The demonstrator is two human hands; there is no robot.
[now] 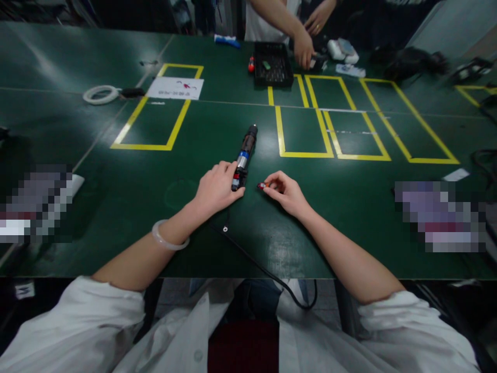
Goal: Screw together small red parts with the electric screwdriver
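Note:
An electric screwdriver [244, 158] lies on the green table, its dark tip pointing away from me and a silver-and-blue section in its middle. Its near end looks uncovered, showing black and red parts. My left hand [218, 189] is closed around that near end from the left, with the thumb along the bottom. To the right, apart from the screwdriver, my right hand [286, 193] pinches a small red-and-black part [263, 185] between thumb and fingertips. From near the left hand a black cord [258, 262] runs over the table edge; a small ring terminal [225, 229] lies beside it.
Across the green table [217, 119], a co-worker's hand [304, 50] reaches beside a black tray [273, 83] of small parts. A white cable coil [101, 95] and a paper sheet [174, 88] lie left. Yellow tape rectangles mark the surface. Blurred items [438, 212] sit on the right.

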